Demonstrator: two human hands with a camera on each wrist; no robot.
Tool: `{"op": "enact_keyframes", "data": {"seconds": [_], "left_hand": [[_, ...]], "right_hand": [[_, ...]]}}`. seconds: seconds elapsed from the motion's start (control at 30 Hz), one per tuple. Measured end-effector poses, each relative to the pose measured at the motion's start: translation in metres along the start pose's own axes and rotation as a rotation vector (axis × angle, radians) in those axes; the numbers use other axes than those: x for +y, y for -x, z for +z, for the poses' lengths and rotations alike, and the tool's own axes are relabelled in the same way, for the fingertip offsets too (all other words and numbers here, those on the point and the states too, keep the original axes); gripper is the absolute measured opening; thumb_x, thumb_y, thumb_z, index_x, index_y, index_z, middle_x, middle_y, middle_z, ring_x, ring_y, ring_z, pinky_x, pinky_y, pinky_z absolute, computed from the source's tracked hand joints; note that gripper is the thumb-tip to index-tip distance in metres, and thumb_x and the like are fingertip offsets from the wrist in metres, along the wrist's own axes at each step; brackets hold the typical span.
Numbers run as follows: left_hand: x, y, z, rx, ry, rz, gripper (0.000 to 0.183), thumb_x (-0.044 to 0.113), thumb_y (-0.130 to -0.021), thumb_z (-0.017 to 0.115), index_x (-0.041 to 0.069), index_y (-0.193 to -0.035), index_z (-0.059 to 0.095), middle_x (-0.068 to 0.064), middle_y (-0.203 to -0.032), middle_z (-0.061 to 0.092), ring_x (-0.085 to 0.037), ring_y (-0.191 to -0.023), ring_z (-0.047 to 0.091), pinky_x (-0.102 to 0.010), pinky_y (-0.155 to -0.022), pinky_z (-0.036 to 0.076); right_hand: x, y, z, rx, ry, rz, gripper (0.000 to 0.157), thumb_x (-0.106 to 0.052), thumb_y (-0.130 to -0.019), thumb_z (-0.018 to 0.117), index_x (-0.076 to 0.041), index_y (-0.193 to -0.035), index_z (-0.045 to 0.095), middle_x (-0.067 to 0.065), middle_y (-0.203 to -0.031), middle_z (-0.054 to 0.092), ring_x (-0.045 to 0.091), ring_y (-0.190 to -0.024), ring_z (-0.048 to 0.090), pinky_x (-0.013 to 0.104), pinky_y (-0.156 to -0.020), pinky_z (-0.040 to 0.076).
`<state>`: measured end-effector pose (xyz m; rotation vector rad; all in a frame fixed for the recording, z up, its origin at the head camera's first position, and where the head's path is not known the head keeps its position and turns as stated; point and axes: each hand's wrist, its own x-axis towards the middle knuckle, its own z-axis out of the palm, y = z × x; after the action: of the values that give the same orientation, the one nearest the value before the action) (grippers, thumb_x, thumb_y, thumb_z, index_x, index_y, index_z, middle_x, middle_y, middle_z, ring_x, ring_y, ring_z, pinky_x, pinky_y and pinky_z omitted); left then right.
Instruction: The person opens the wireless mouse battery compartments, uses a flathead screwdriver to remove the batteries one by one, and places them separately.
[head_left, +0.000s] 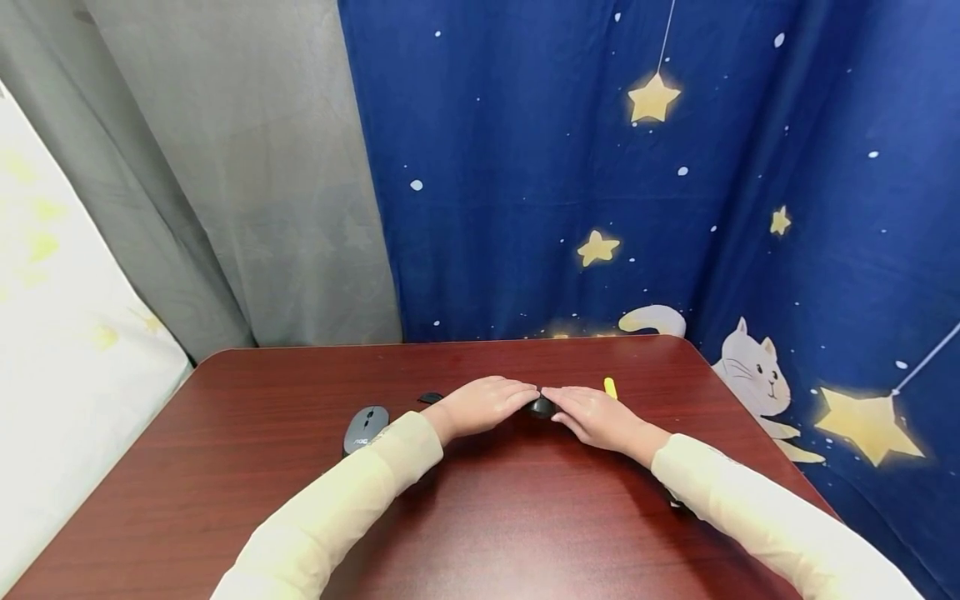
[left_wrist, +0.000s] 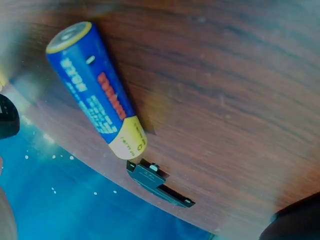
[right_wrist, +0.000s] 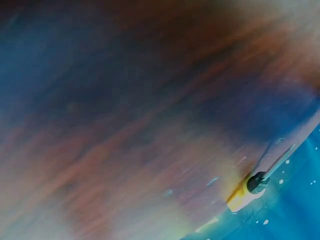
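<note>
A broad stretch of brown table (head_left: 495,525) lies between the sleeves (head_left: 352,500); past the hands the wood runs to its far edge, with a blue curtain (head_left: 517,167) behind. The gray mouse (head_left: 367,426), partly covered by the left sleeve, limits room on that side. The battery (left_wrist: 97,90) lies under the left wrist, a black cover (left_wrist: 159,183) just past its end. Beyond the right hand (head_left: 596,417) lies a screwdriver (right_wrist: 257,183). That hand and the left hand (head_left: 480,407) have their fingertips at a black object (head_left: 542,408) between them; whether either pinches it, I cannot tell.
</note>
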<state>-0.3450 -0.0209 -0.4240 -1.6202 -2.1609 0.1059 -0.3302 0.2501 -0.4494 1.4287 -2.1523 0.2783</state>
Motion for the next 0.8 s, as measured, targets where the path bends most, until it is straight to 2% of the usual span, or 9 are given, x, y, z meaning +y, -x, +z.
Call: {"op": "enact_keyframes", "data": {"seconds": [0.27,0.4,0.53,0.67,0.8], "left_hand": [[0.003,0.003,-0.008,0.123,0.242,-0.150,0.034,0.008,-0.098,0.056,0.007,-0.132,0.053,-0.003,-0.130,0.059,-0.014,-0.122,0.053,-0.025,-0.106,0.035],[0.004,0.005,-0.011,0.192,0.365,-0.226,0.034,0.006,-0.098,0.056,0.007,-0.131,0.054,-0.004,-0.126,0.060,-0.013,-0.117,0.056,-0.025,-0.102,0.039],[0.005,0.006,-0.012,0.267,0.472,-0.268,0.035,0.004,-0.097,0.057,0.005,-0.131,0.054,-0.006,-0.124,0.061,-0.015,-0.114,0.058,-0.027,-0.099,0.043],[0.006,0.005,-0.014,0.305,0.620,-0.349,0.035,0.003,-0.096,0.057,0.003,-0.131,0.056,-0.007,-0.125,0.061,-0.014,-0.114,0.057,-0.028,-0.097,0.045],[0.010,0.004,-0.016,0.342,0.798,-0.472,0.034,0.000,-0.096,0.057,0.001,-0.131,0.057,-0.009,-0.121,0.063,-0.014,-0.107,0.060,-0.028,-0.091,0.049]], "right_hand": [[-0.012,-0.009,-0.005,0.001,-0.103,0.174,0.041,-0.018,-0.097,0.059,-0.001,-0.135,0.053,0.013,-0.126,0.062,0.024,-0.114,0.061,0.039,-0.093,0.049],[-0.018,-0.014,-0.005,0.074,-0.142,0.218,0.044,-0.006,-0.091,0.066,0.001,-0.133,0.055,0.015,-0.125,0.062,0.027,-0.112,0.062,0.041,-0.091,0.050],[-0.022,-0.019,-0.004,0.148,-0.188,0.259,0.042,-0.001,-0.090,0.064,0.003,-0.131,0.055,0.016,-0.124,0.062,0.028,-0.109,0.063,0.043,-0.089,0.051],[-0.028,-0.027,-0.005,0.191,-0.277,0.370,0.036,-0.002,-0.094,0.060,0.000,-0.130,0.057,0.014,-0.122,0.064,0.026,-0.107,0.064,0.043,-0.088,0.052],[-0.034,-0.035,-0.006,0.250,-0.376,0.488,0.031,-0.003,-0.095,0.058,-0.002,-0.127,0.060,0.012,-0.118,0.066,0.024,-0.107,0.063,0.043,-0.089,0.051]]}}
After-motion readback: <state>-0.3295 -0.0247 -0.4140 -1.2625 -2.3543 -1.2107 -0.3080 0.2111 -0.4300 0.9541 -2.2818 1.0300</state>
